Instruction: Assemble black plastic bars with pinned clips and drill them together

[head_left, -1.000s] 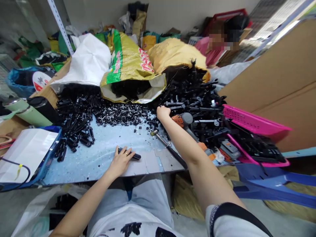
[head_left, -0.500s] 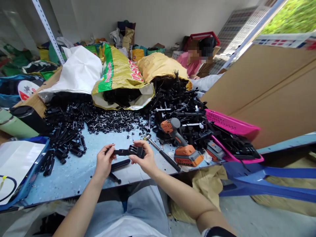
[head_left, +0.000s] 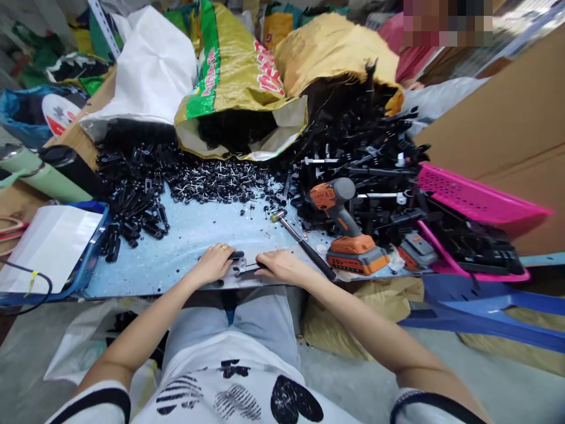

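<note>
My left hand (head_left: 214, 265) is low at the front edge of the blue-covered table, its fingers closed on a black plastic part (head_left: 237, 255) that they mostly cover. Beside it, my right hand (head_left: 282, 266) is closed round the dark end of a slim tool with a silver, forked, wrench-like tip (head_left: 241, 268). That tip points left, close to my left fingers; whether it touches the part I cannot tell. To the right of my right hand lies a hammer (head_left: 304, 244) with a black handle, and beyond it stands an orange cordless drill (head_left: 342, 218).
Black parts (head_left: 136, 200) and small bolts (head_left: 220, 182) heap up before open sacks (head_left: 242, 70). A pink basket (head_left: 485, 194) of black pieces stands right, near a spare battery (head_left: 415, 250). A blue tray (head_left: 95, 253) sits left. Another person's pink sleeve (head_left: 408, 38) shows behind.
The black clamp-like piece held up between both hands no longer shows there. My hands have come down to the table edge, and a silver-tipped tool now shows at my right hand. The view tilts downward.
</note>
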A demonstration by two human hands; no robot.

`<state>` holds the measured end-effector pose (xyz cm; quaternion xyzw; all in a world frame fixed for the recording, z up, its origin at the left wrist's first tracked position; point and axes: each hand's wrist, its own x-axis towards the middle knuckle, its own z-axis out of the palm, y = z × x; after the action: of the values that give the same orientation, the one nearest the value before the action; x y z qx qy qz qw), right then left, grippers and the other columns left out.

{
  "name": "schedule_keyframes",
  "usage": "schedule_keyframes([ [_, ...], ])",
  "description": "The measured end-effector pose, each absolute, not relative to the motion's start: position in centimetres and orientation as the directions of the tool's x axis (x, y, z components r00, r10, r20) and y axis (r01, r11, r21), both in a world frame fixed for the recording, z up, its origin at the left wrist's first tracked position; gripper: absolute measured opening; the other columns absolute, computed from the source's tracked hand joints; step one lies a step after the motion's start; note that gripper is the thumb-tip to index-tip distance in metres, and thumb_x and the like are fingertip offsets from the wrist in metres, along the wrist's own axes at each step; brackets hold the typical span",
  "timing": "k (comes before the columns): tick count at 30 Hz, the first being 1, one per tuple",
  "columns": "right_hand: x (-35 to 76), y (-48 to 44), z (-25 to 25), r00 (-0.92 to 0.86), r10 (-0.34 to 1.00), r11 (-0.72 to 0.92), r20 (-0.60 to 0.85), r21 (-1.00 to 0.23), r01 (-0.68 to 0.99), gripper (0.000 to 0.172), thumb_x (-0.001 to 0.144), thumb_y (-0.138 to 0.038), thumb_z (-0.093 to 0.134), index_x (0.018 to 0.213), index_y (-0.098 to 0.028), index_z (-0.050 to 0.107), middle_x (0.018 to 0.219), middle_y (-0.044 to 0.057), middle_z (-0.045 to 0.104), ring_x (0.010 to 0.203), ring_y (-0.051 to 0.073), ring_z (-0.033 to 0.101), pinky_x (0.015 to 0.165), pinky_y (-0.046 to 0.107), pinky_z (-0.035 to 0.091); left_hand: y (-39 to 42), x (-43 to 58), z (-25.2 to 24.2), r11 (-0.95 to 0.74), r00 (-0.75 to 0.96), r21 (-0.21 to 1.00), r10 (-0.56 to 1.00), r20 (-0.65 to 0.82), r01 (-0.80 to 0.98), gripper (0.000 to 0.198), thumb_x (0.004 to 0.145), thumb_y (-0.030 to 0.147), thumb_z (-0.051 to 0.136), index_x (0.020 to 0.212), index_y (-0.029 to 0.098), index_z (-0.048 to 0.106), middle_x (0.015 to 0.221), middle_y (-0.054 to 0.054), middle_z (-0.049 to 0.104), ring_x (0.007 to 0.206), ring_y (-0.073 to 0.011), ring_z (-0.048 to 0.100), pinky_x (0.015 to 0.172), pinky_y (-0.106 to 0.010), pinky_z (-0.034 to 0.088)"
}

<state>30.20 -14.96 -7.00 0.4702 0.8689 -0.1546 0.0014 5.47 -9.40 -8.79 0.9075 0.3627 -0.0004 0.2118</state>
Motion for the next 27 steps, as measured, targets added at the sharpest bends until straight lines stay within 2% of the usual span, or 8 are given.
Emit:
schedule_keyframes([
  [2, 29.7, -15.4, -7.9, -0.557, 0.809, 0.530, -0.188, -0.179, 0.829, 0.040, 0.094, -0.051, 0.036, 0.097, -0.016, 0.055, 0.088, 0.008, 0.064, 0.073, 0.016, 0.060, 0.062, 0.025, 0.030, -9.3, 5.9, -8.4, -0.654, 0.744, 0.377, 0.644, -0.177, 0.656, 0.040, 0.088, 0.024, 0.041, 0.127, 0.018, 0.046, 0.118, -0.011, 0.055, 0.109, -0.0244, 0.049, 0.094, -0.039, 0.039],
  [4, 29.1, -15.7, -8.4, -0.516, 0.835, 0.502, -0.191, -0.122, 0.856, 0.039, 0.094, -0.050, 0.035, 0.098, -0.016, 0.055, 0.089, 0.008, 0.064, 0.075, 0.017, 0.060, 0.062, 0.025, 0.030, -9.4, 6.4, -8.1, -0.645, 0.737, 0.380, 0.651, -0.183, 0.663, 0.043, 0.088, 0.037, 0.044, 0.127, 0.019, 0.046, 0.116, -0.011, 0.055, 0.109, -0.0260, 0.049, 0.093, -0.040, 0.039],
  [7, 28.8, -15.7, -8.7, -0.475, 0.863, 0.467, -0.174, -0.087, 0.880, 0.039, 0.095, -0.049, 0.033, 0.098, -0.017, 0.056, 0.088, 0.008, 0.064, 0.075, 0.017, 0.060, 0.062, 0.026, 0.028, -9.5, 7.0, -8.0, -0.628, 0.719, 0.386, 0.677, -0.158, 0.676, 0.061, 0.079, 0.061, 0.050, 0.125, 0.020, 0.046, 0.115, -0.012, 0.054, 0.109, -0.0291, 0.049, 0.091, -0.041, 0.040],
  [9, 29.0, -15.6, -8.6, -0.479, 0.862, 0.471, -0.167, -0.087, 0.878, 0.039, 0.095, -0.049, 0.033, 0.097, -0.017, 0.056, 0.087, 0.007, 0.064, 0.075, 0.016, 0.060, 0.062, 0.026, 0.028, -9.6, 7.4, -8.1, -0.632, 0.714, 0.372, 0.686, -0.141, 0.680, 0.068, 0.074, 0.067, 0.053, 0.124, 0.021, 0.046, 0.115, -0.012, 0.054, 0.108, -0.0305, 0.049, 0.089, -0.042, 0.041],
  [15, 28.9, -16.0, -7.6, -0.468, 0.877, 0.467, -0.107, -0.033, 0.884, 0.040, 0.096, -0.050, 0.031, 0.098, -0.019, 0.056, 0.087, 0.006, 0.062, 0.076, 0.016, 0.058, 0.063, 0.027, 0.026, -9.8, 7.8, -8.3, -0.639, 0.711, 0.375, 0.699, -0.082, 0.672, 0.066, 0.067, 0.063, 0.063, 0.113, 0.018, 0.047, 0.100, -0.010, 0.060, 0.095, -0.0286, 0.058, 0.081, -0.039, 0.045],
  [18, 28.3, -16.7, -6.3, -0.487, 0.871, 0.489, -0.065, 0.014, 0.872, 0.037, 0.098, -0.045, 0.029, 0.099, -0.019, 0.056, 0.087, 0.006, 0.061, 0.076, 0.016, 0.056, 0.065, 0.028, 0.026, -10.0, 7.1, -8.8, -0.643, 0.710, 0.429, 0.704, 0.003, 0.635, 0.059, 0.070, 0.054, 0.065, 0.113, 0.020, 0.045, 0.102, -0.008, 0.061, 0.094, -0.0260, 0.060, 0.077, -0.035, 0.047],
  [23, 27.1, -17.7, -4.5, -0.507, 0.861, 0.509, -0.047, 0.073, 0.858, 0.030, 0.099, -0.037, 0.030, 0.101, -0.019, 0.053, 0.086, 0.007, 0.060, 0.078, 0.017, 0.055, 0.065, 0.029, 0.025, -10.5, 5.8, -9.4, -0.688, 0.724, 0.481, 0.674, 0.147, 0.543, 0.057, 0.070, 0.050, 0.065, 0.114, 0.020, 0.044, 0.107, -0.008, 0.061, 0.098, -0.0250, 0.061, 0.080, -0.036, 0.049],
  [27, 26.8, -17.5, -3.6, -0.536, 0.842, 0.539, -0.056, 0.095, 0.837, 0.029, 0.099, -0.034, 0.030, 0.099, -0.017, 0.053, 0.085, 0.007, 0.060, 0.076, 0.017, 0.056, 0.064, 0.029, 0.026, -10.2, 5.6, -9.0, -0.668, 0.717, 0.524, 0.682, 0.146, 0.529, 0.060, 0.068, 0.051, 0.067, 0.114, 0.020, 0.045, 0.109, -0.008, 0.062, 0.101, -0.0253, 0.061, 0.083, -0.036, 0.049],
])
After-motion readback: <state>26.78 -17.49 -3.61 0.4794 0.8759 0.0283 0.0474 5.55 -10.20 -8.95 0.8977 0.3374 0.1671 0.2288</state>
